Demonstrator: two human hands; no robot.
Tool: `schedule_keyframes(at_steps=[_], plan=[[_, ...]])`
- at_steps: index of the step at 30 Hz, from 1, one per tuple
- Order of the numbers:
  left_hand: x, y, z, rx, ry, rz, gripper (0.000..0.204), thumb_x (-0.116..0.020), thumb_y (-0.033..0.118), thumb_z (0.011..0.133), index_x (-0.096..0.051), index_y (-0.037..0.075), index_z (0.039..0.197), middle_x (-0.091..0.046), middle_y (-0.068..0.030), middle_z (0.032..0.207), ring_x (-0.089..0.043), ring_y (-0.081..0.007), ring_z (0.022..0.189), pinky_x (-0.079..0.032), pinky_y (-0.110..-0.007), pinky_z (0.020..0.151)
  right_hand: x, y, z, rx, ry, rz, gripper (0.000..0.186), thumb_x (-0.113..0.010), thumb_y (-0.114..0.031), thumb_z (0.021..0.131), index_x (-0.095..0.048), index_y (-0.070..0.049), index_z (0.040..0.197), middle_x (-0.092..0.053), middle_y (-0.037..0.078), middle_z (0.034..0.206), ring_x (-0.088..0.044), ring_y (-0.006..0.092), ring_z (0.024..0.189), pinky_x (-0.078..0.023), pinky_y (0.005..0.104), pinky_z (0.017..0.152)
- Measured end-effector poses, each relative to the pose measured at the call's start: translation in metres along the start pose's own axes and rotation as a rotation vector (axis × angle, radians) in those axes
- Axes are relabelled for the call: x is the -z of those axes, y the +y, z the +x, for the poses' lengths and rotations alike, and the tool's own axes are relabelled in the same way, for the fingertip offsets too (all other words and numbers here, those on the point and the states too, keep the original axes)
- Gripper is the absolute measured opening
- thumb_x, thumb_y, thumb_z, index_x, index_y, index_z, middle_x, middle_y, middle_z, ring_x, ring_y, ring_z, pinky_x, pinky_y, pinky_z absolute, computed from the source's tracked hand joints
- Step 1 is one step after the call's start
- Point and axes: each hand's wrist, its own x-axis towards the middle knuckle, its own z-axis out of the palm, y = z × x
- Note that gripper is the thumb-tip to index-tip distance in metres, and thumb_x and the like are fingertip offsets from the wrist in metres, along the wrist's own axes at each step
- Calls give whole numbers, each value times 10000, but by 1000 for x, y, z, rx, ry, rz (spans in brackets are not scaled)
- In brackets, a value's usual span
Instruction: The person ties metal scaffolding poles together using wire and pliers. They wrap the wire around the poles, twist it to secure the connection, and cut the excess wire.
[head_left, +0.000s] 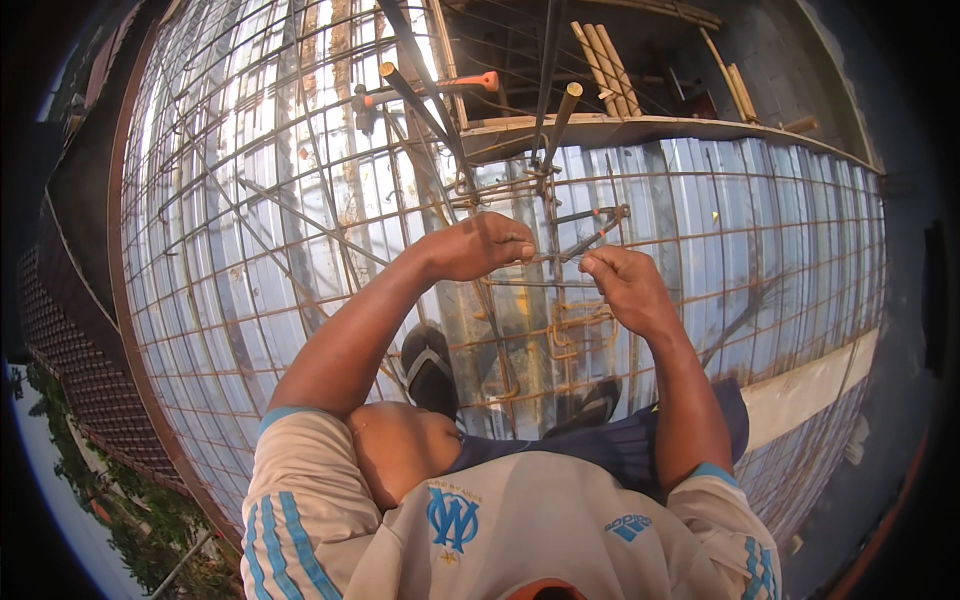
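Observation:
Both hands are raised close together over a rusty steel rebar mesh (pixel 720 236). My left hand (pixel 478 247) is closed, thumb and fingertips pinched together. Facing it, my right hand (pixel 630 288) also pinches. A thin line spans the gap between the fingertips; I cannot tell whether it is a wire they hold or a bar behind. Just beyond the right hand, a pair of pincers (pixel 603 234) with dark and orange handles lies on the mesh. Several bent rebar pieces (pixel 572 335) are below the hands, between my sandalled feet.
A hammer (pixel 430 90) with an orange handle rests on bars at the far left of centre. Upright bars (pixel 545 90) rise ahead, beside a timber-edged opening (pixel 660 122) holding poles. Corrugated metal sheeting (pixel 690 165) lies under the mesh. A pale board (pixel 812 388) is at right.

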Motion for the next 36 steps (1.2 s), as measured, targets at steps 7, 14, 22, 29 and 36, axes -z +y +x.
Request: schedule_keyframes(at_steps=[7,14,22,29,36], plan=[[-15,-10,9,3,-40,-156,373,-467,350,953,-601,10,876,-517,-58,688,-478,-155,694,-417,-333,667,-18,5,-1,430,202,-359,177,-553,-165,913,-633,-14,960,-610,139,780,-577,350,751,-457,402,695],[-30,-17,24,-196,-73,-146,332,-471,269,953,-600,-7,822,-545,-95,696,-484,-182,679,-421,-354,671,-27,25,12,-241,-65,342,289,-499,-239,951,-627,20,936,-571,57,669,-509,174,612,-447,360,586],[-35,-31,17,-7,-16,32,341,-470,284,959,-623,-12,884,-599,-159,761,-543,-245,731,-431,-389,723,-40,5,3,231,-288,-298,235,-526,-206,921,-610,4,860,-574,221,731,-534,403,680,-427,419,624],[-16,-20,11,8,-161,-119,347,-464,308,964,-617,14,861,-591,-124,787,-525,-218,760,-427,-390,758,-15,5,11,-108,-145,175,250,-529,-217,953,-626,2,883,-468,-11,615,-437,77,553,-386,283,517],[-24,-22,11,-41,-84,-155,355,-470,312,959,-622,11,847,-592,-113,785,-520,-205,759,-429,-369,754,-26,18,18,-7,-48,-28,218,-540,-193,912,-615,10,934,-557,118,660,-548,244,605,-444,362,604]])
